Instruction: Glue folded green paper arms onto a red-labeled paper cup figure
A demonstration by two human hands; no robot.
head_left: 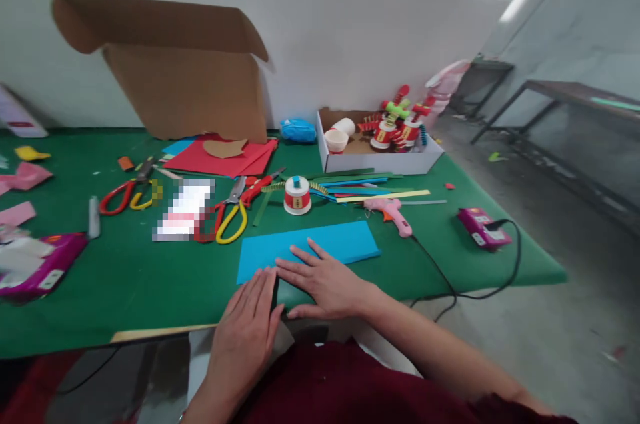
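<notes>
A folded sheet of blue paper (345, 241) lies flat on the green table near its front edge. My left hand (250, 317) rests with straight fingers at the paper's lower left edge. Spread out, my right hand (323, 281) presses on the paper's front edge with its fingertips over the sheet. Neither hand grasps anything. Just behind the paper stands a small paper cup (297, 197) with a red band and coiled paper strips at both sides. Scissors (233, 211) with red and yellow handles lie left of the cup.
A pink glue gun (393, 211) lies at the right, its cord running toward a purple box (484, 229). Behind, a white tray (380, 163) holds cups and paper figures. Red paper sheets (200, 159) and more scissors (131, 191) sit left, before an open cardboard box (185, 84).
</notes>
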